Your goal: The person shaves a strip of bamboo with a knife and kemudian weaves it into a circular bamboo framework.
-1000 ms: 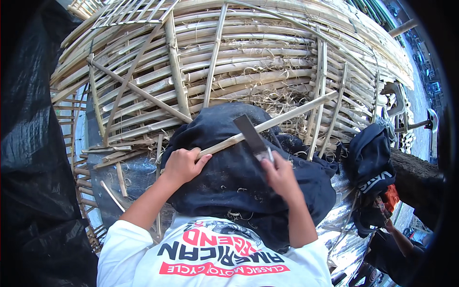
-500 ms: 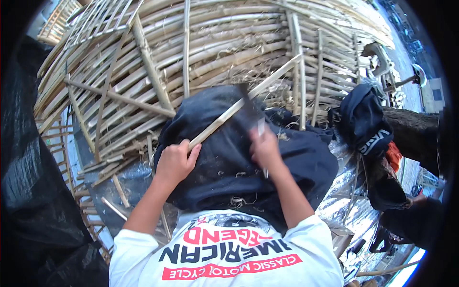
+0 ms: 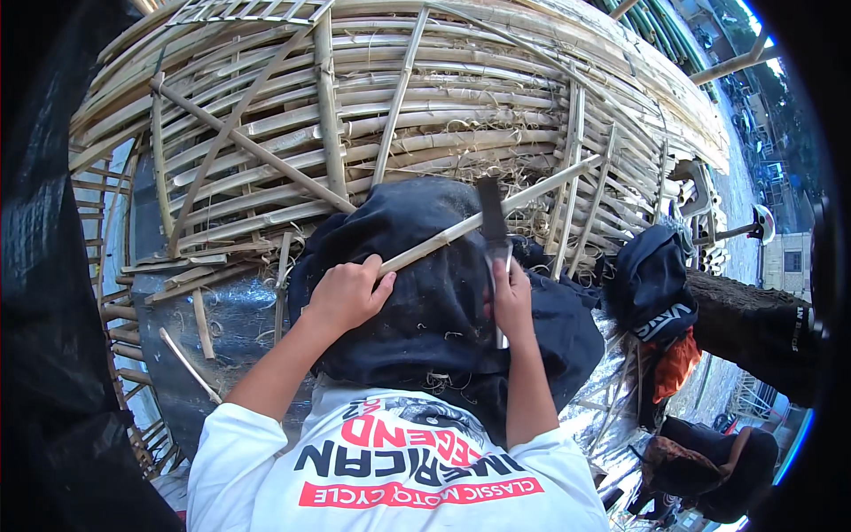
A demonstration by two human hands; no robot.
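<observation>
My left hand (image 3: 347,293) is closed around the near end of a pale split bamboo strip (image 3: 541,191). The strip slants up and away to the right, over the dark cloth (image 3: 399,213) covering my lap. In my right hand (image 3: 512,301) is the handle of a knife with a broad dark blade (image 3: 491,213). The blade points away from me and crosses the strip about midway; whether the edge bites into it I cannot tell. Curled shavings lie on the cloth.
Ahead stands a large rack of bamboo slats (image 3: 479,97) with crossed poles. Black sheeting (image 3: 53,293) hangs at the left. To the right are a thick log (image 3: 745,324), a dark cloth item (image 3: 651,275) and an orange cloth (image 3: 675,365). Loose bamboo pieces (image 3: 202,324) lie at left.
The view has shifted. My right hand and the knife have moved nearer the strip's far end relative to my left hand, and the blade stands more upright. Both hands keep their hold.
</observation>
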